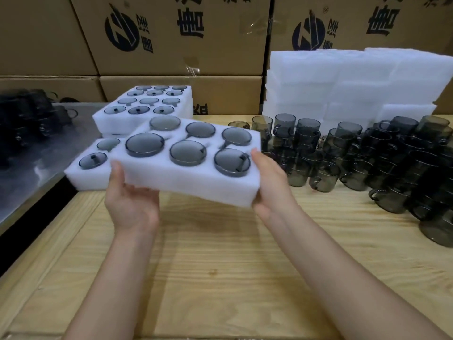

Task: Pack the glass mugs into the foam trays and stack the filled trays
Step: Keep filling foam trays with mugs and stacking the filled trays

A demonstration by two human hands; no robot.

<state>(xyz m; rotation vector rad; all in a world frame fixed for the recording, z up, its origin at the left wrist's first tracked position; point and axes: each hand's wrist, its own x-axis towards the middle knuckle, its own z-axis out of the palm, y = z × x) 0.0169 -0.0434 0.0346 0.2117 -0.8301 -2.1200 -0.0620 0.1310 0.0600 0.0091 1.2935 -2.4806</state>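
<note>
A white foam tray (191, 182) filled with several smoky glass mugs hangs tilted above the wooden table. My left hand (131, 202) grips its near left corner from below, and my right hand (272, 185) grips its right end. Behind and under it to the left lies another filled tray (85, 174), partly hidden. Further back sits a stack of filled trays (115, 120). Loose smoky glass mugs (367, 155) stand crowded and stacked at the right.
A pile of white foam trays (355, 82) leans against cardboard boxes (171, 40) at the back right. A metal surface (27, 165) with dark glassware adjoins the wooden table (220, 266) on the left.
</note>
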